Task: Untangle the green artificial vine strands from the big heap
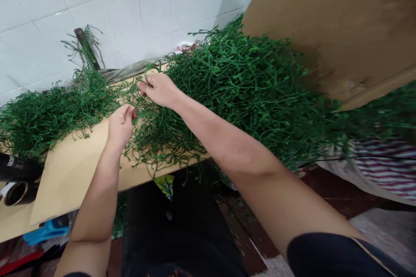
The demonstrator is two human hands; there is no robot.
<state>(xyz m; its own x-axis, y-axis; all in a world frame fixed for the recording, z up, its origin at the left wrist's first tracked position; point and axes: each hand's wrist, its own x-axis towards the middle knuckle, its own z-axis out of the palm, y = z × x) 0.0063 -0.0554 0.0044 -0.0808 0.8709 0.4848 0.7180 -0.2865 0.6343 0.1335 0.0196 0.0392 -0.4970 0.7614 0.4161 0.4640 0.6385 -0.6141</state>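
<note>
A large tangled heap of thin green stems with small knobby tips [240, 73], resembling artificial greenery, fills the middle and right of the cardboard-covered table [78, 169]. My right hand [159, 88] is closed in a pinch at the heap's left edge, with thin green stems at its fingertips. Just nearer to me, my left hand [121, 123] has its fingers curled together beside loose stems; what lies between them is hidden. A smaller pile of similar green stems [39, 112] spreads along the left.
A big cardboard panel [341, 21] leans over the heap at right. White wall tiles [123, 17] rise behind the table, near an upright brown stick [87, 47]. A black cup [19, 192] lies at left. Below are a blue plastic item [47, 230] and a striped cloth [386, 169].
</note>
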